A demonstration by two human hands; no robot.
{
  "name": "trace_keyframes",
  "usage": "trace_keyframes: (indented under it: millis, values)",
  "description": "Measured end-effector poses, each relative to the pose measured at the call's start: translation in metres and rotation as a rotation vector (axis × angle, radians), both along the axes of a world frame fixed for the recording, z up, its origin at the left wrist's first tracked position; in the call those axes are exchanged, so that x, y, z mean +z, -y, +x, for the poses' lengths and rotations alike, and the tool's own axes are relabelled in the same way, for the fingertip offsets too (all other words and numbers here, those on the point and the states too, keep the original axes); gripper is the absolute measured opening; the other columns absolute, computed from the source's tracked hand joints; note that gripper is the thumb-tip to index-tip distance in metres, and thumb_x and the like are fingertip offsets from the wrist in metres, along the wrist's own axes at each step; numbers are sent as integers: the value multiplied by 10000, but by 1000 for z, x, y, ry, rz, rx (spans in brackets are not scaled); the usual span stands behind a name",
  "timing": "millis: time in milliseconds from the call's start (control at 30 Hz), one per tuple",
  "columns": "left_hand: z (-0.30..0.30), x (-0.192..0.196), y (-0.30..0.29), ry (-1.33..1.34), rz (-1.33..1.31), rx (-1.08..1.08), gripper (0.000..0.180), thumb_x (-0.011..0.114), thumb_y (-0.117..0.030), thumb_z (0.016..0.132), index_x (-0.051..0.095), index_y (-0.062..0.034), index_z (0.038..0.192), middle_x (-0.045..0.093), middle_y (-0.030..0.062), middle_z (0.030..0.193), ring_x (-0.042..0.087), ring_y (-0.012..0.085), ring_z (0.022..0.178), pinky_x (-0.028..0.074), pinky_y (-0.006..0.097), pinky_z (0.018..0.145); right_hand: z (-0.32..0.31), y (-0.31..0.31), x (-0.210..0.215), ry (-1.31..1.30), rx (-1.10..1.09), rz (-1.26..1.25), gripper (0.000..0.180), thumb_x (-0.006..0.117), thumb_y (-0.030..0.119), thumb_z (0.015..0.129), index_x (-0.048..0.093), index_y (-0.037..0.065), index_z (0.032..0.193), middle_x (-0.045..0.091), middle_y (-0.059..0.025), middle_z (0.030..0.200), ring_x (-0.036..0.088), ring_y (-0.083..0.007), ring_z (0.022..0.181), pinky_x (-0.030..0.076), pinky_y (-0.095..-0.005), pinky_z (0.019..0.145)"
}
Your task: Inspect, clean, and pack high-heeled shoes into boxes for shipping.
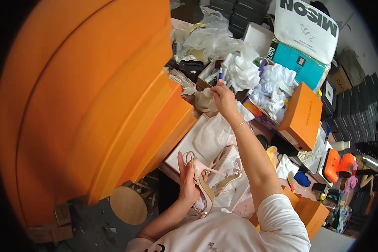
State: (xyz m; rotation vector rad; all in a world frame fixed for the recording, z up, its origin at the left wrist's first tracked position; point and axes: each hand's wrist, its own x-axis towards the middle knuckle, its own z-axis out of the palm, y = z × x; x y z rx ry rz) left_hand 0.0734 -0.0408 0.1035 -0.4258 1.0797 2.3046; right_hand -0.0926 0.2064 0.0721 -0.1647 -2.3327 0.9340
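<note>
Sandal [206, 194] in L hand [187, 185], just in front of the torso, toe end twd wearer, slim heel pointing R. L hand clamped on it: thumb up by the ankle strap, fingers wrapped round the back. 2nd sandal [230, 180] lies just R of it, among thin white wrap. White box [184, 147] just beyond, w/ loose paper [212, 132] in it. Stool [128, 206] down L on the floor, round wood top. Orange stack [84, 105] fills the L side, tall, close in.

R arm stretched fwd, thin bangle [238, 124] on wrist. R hand [224, 101] well apart from L, fingertips bent in at a beige bundle [205, 102]; can't tell if they grip it. Blue pen [220, 73] just past the fingertips. Wads [241, 69] of white paper behind/R of that. Orange box [304, 117] to the R, tilted. Farther: teal bag [300, 63], then dark boxes [357, 109] stacked far R.
</note>
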Motion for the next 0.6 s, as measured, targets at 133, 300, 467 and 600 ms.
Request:
trace_keyframes:
  millis: [133, 300, 467, 600]
  values:
    - [20, -1, 1, 41, 82, -61, 407, 541, -296, 960, 402, -257, 1341, 533, 19, 1038, 524, 163, 779, 460, 340, 642, 117, 7, 63, 234, 33, -440, 134, 622, 111, 865, 671, 4, 931, 662, -99, 820, 616, -180, 738, 485, -285, 684]
    - [40, 7, 15, -44, -5, -188, 259, 582, -312, 942, 564, -122, 1116, 571, -12, 867, 546, 107, 740, 473, 290, 610, 278, 76, 108, 359, 231, -733, 92, 672, 100, 860, 666, 19, 904, 649, -57, 877, 590, -129, 790, 469, -251, 689]
    - [61, 30, -1, -43, 16, -200, 165, 551, -269, 970, 575, -112, 926, 580, -38, 853, 548, 41, 772, 458, 211, 687, 316, 127, 108, 124, 170, -446, 154, 703, -27, 773, 666, 16, 916, 626, -93, 853, 608, -190, 745, 488, -270, 640]
    - [76, 39, -10, -87, -18, -187, 172, 539, -268, 978, 564, -112, 909, 553, -40, 830, 511, 37, 768, 436, 214, 694, 308, 131, 104, -22, 108, -224, 216, 714, -45, 737, 670, 17, 939, 606, -96, 849, 605, -214, 728, 489, -287, 611]
